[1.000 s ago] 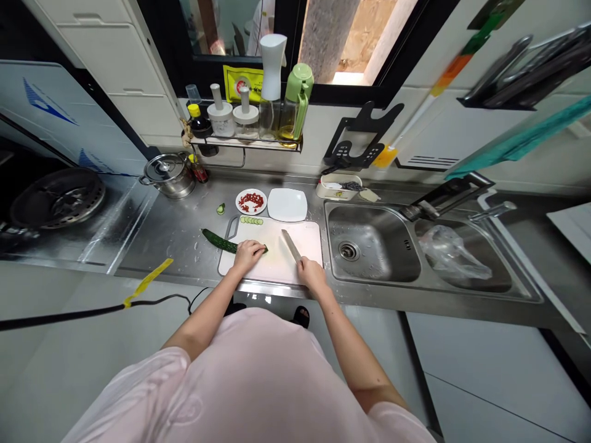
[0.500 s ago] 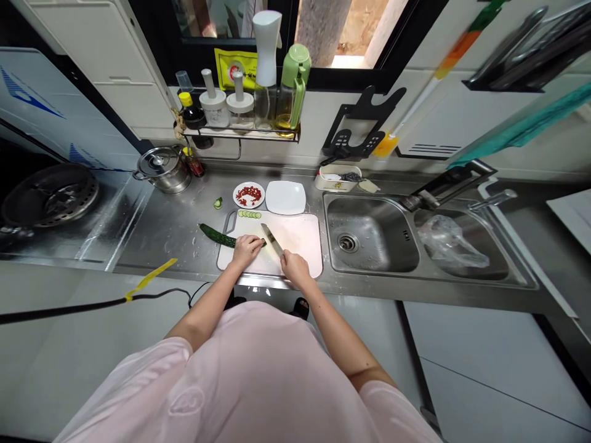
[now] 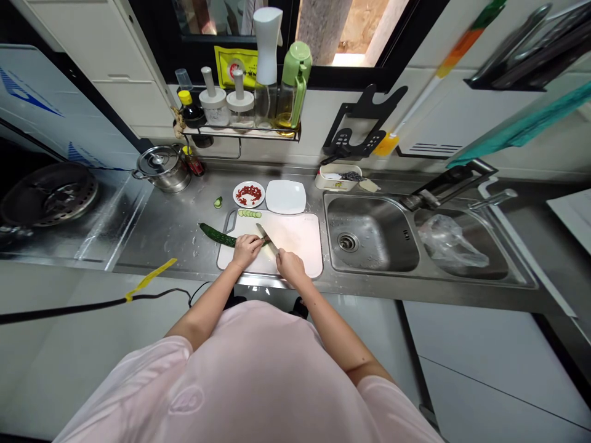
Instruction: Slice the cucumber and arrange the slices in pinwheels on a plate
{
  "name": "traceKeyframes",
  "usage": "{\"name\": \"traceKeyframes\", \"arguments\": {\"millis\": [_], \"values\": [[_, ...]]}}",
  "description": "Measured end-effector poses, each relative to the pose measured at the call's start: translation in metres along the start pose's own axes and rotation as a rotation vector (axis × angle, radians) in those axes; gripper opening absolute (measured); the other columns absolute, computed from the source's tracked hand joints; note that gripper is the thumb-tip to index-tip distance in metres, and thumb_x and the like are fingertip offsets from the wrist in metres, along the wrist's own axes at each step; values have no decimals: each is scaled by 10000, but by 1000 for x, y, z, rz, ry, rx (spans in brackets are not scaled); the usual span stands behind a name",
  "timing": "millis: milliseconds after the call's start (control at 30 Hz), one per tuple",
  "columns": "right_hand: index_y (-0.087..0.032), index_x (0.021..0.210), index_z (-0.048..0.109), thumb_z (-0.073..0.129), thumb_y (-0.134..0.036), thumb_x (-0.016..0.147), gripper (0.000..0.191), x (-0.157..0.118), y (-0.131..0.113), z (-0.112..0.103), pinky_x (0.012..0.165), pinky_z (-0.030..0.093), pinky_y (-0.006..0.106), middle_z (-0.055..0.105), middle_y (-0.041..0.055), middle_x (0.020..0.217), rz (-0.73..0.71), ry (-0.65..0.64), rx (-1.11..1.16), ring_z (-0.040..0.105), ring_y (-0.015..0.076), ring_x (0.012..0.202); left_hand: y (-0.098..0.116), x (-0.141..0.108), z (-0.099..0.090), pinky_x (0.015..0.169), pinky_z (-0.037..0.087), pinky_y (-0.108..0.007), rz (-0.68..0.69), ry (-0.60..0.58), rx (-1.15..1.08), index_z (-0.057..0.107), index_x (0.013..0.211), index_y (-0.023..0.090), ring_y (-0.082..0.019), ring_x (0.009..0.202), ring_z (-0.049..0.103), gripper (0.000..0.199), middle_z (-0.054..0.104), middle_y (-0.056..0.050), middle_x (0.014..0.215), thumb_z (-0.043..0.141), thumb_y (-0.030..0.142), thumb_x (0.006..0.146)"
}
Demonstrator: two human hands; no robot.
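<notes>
A long green cucumber (image 3: 217,235) lies across the left side of the white cutting board (image 3: 305,237), its left part over the counter. My left hand (image 3: 247,250) is closed on the cucumber near its right end. In my right hand (image 3: 290,267) is the handle of a knife (image 3: 268,238), the blade slanting up and left at the cucumber's right end. Several pale cucumber slices (image 3: 250,214) lie in a row at the board's top left. Behind the board are a plate of chopped red pieces (image 3: 249,195) and a white square plate (image 3: 285,197).
A double sink (image 3: 373,237) is to the right, with a plastic bag (image 3: 452,241) in its far basin. A steel pot (image 3: 164,169) and a wok (image 3: 50,194) stand left. Bottles line the wall rack (image 3: 244,131). A cucumber end (image 3: 218,202) lies on the counter.
My right hand and the knife have moved slightly left, bringing the blade against the cucumber's right end. My left hand has stayed nearly in place.
</notes>
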State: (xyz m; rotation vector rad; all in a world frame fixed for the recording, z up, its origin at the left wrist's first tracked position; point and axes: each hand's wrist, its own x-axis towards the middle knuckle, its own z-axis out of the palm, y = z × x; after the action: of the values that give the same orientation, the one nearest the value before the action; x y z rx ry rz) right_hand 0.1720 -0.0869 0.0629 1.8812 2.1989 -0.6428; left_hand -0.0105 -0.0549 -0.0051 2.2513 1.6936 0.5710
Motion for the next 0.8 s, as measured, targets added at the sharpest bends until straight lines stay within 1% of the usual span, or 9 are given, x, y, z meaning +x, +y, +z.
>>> {"name": "traceKeyframes", "arguments": {"millis": [200, 467, 600, 800], "values": [[-164, 1108, 523, 290, -277, 979, 289, -1, -2, 1, 753, 412, 286, 665, 125, 958, 6, -17, 0, 638, 228, 910, -3, 0, 3, 902, 329, -365, 33, 28, -9, 692, 1038, 312, -213, 1006, 532, 264, 660, -58, 1051, 462, 322, 909], [-166, 1079, 523, 309, -233, 966, 251, -16, 9, 4, 716, 410, 285, 671, 119, 937, -10, -48, -26, 645, 237, 884, -2, 2, 1, 918, 330, -370, 1, -25, -1, 691, 1040, 303, -215, 1033, 530, 275, 659, -61, 1078, 450, 342, 913], [-169, 1077, 520, 315, -227, 963, 242, -21, 15, 4, 712, 404, 278, 671, 120, 942, -20, -72, -32, 643, 226, 880, -3, 1, 3, 899, 337, -370, 43, 22, 4, 690, 1031, 302, -210, 997, 538, 266, 665, -55, 1061, 454, 337, 914], [-161, 1063, 519, 320, -217, 956, 233, -16, 14, 4, 703, 405, 279, 669, 122, 936, -53, -63, -33, 641, 224, 870, -8, 1, 8, 837, 361, -367, 127, 115, 47, 699, 985, 284, -201, 938, 551, 235, 677, -48, 1012, 481, 323, 908]]}}
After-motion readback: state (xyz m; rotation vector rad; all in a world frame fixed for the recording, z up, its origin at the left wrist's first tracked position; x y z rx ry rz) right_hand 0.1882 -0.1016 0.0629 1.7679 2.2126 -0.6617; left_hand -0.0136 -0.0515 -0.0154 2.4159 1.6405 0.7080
